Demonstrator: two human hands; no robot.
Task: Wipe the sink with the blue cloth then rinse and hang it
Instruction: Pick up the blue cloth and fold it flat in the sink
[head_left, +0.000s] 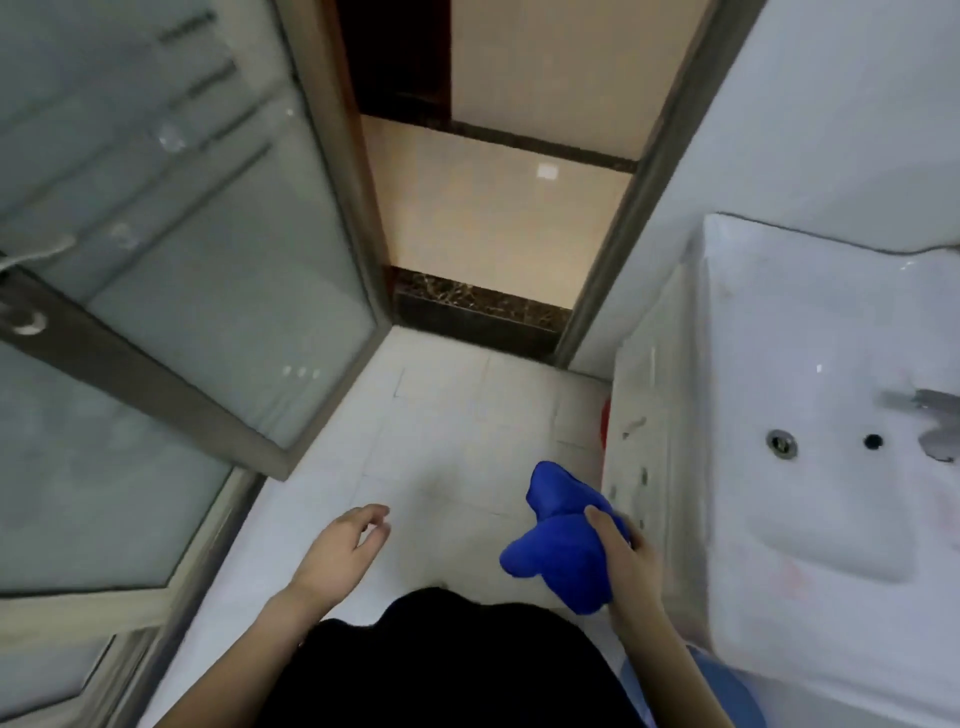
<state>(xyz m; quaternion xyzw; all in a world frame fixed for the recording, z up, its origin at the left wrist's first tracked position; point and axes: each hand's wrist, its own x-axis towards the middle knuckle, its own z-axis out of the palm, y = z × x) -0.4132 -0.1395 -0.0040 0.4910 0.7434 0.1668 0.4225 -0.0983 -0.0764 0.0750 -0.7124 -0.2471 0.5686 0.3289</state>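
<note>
Two hands were out in front of the person, and only one had work. The right hand (631, 566) gripped the blue cloth (558, 540), bunched into a lump, its fingers (602, 525) curled round the cloth with the thumb laid across the top. The cloth hung in the air above the tiled floor (441, 426), just beside the outer side of the white sink (810, 322) and, as far as I could tell, not touching the basin. The left hand (343, 553) hovered well apart over the tiles, loosely curled and holding nothing. The sink stood at the person's right, with its drain (781, 443) in plain sight and the faucet (935, 410) half cut off at the edge; I saw no water running. To my eye this was the approach, with the wiping not yet begun. The next move would call for lifting the cloth up and over the rim to the right, opening the bunch enough to give a flat face, and pressing that onto the porcelain. Where it was meant to hang, I could not see.
</note>
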